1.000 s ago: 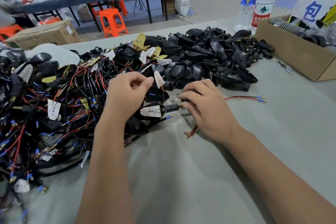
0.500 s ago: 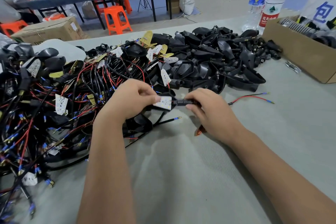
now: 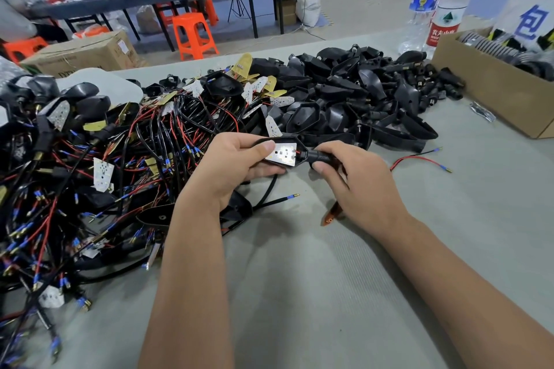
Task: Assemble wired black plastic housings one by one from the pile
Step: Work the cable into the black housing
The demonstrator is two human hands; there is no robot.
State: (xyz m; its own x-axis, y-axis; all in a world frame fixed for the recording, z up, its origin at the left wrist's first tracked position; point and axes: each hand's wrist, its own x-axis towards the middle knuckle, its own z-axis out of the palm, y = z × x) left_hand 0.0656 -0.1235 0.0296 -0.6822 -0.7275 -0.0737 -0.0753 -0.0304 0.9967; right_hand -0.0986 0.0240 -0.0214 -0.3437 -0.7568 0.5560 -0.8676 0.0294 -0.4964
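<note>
Both hands' fingers grip one wired housing [image 3: 286,153] at mid-table, its board seated; a large pile [image 3: 344,90] remains.

The wired pile [image 3: 90,174] runs off the left edge, and the cardboard box [image 3: 491,93] beyond it is cropped at right.

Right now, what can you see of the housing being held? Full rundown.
The black housing looks like matte plastic, angular and pointed, with its open side up. A white board dotted with small components sits inside it. A black ribbed stem leaves its right end. It is held above the grey table, roughly level. The left hand grips the body, thumb on the board; the right hand pinches the stem.
</note>
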